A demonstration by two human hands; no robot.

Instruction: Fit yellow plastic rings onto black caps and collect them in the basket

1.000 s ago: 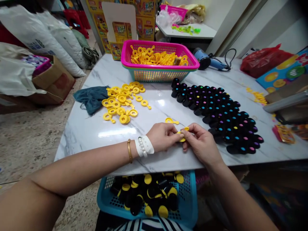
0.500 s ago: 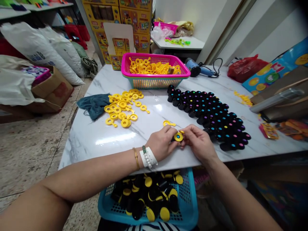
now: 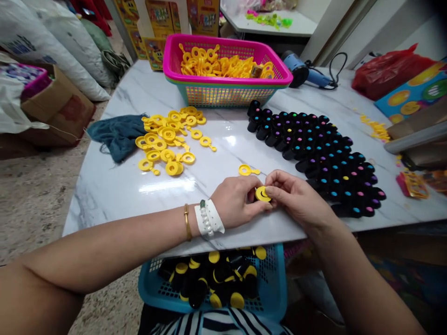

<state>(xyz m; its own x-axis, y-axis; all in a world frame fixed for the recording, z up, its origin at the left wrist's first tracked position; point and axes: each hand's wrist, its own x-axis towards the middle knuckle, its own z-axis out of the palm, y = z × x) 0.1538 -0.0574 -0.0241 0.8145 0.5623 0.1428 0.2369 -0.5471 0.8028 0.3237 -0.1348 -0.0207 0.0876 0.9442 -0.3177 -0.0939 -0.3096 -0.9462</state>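
Observation:
My left hand [image 3: 234, 201] is closed around a small black cup with a yellow ring lid [image 3: 262, 194] on top, near the table's front edge. The fingers of my right hand [image 3: 296, 197] press the lid's round yellow tab over its centre; the cup's body is mostly hidden by my hands. One loose yellow lid [image 3: 248, 170] lies just beyond them. Rows of black cups [image 3: 324, 163] with coloured dots stand to the right. A pile of yellow lids [image 3: 167, 139] lies to the left, beside a dark blue cloth [image 3: 117, 135].
A pink basket [image 3: 226, 79] full of yellow lids sits at the back of the white table [image 3: 139, 195], near a blue heat-gun-like tool [image 3: 307, 74]. Below the front edge, a blue basket [image 3: 150, 298] holds black cups with yellow lids. A red bag [image 3: 391, 72] rests at back right.
The tab has folded over the lid's centre, covering the blue dot seen earlier, and my right thumb has moved onto it. The view has tilted down and closer to the table.

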